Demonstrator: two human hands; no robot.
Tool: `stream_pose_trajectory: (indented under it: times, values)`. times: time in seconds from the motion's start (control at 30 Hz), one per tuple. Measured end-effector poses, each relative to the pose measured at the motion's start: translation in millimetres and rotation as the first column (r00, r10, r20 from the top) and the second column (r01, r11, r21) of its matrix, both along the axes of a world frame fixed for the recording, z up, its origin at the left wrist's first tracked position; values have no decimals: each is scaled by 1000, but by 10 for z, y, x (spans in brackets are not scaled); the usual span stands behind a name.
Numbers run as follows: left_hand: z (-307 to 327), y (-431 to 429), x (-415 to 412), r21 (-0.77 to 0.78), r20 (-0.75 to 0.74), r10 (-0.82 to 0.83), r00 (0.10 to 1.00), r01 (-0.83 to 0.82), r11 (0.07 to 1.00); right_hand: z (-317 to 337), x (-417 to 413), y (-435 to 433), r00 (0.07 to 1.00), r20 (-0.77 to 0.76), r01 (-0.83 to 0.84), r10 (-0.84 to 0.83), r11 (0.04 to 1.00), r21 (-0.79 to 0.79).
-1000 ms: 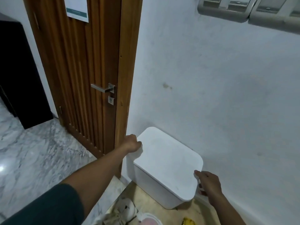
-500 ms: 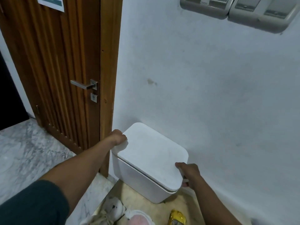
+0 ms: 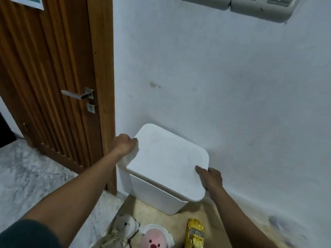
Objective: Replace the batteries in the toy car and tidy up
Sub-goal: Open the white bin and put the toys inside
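White storage box (image 3: 154, 196) stands against the wall, beside the wooden door (image 3: 53, 68) frame. Left hand (image 3: 125, 145) grips the white lid (image 3: 168, 163) at its 10 o'clock corner, fingers curled over the edge. Right hand (image 3: 211, 178) pinches the lid at 4 o'clock, thumb on top. Lid sits askew, overhanging the box's near side. Yellow toy car (image 3: 195, 233) lies on the tan floor at 6 o'clock of the box, just right of two plush toys (image 3: 154, 238).

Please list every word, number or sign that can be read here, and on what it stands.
Nothing here can be read.
Paper notice on the wooden door: print too small and blurred.
Yellow toy car: dark markings, too blurred to read.
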State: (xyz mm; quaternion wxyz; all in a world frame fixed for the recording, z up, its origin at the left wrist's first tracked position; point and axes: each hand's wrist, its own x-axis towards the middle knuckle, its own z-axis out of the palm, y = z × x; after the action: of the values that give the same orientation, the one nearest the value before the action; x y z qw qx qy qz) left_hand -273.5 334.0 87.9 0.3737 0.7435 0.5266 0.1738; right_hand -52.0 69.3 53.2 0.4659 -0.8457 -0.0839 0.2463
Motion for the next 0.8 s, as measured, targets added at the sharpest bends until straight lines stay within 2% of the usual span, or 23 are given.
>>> stream_pose_trajectory:
  times: [0.1,0.23,0.33,0.43,0.53,0.6,0.7,0.8]
  values:
    - [178,-241,23,16,-25,-95,995,95,995,0,85,-265,991,17,129,-130,990,48]
    - [337,-764,155,-172,-83,-352,932,334,927,-94,239,-883,959,37,280,-281,960,9]
    - [304,-1270,284,-336,-26,-471,882,436,835,-157,300,-1463,941,84,334,-327,938,-88]
    - [143,-1771,405,-422,58,-559,827,528,737,-308,365,-2051,944,123,329,-307,913,-243]
    - [-39,-2261,558,-478,114,-614,781,585,655,-496,427,-2621,937,117,348,-328,866,-358]
    - [-148,-2582,679,-514,132,-646,752,609,604,-527,382,-2939,904,96,421,-416,830,-366]
    - [-334,-2974,872,-535,132,-660,740,614,581,-614,385,-3333,865,50,485,-500,803,-346]
    - [-583,-3262,1110,-543,71,-699,712,615,572,-735,457,-3643,841,25,509,-541,775,-375]
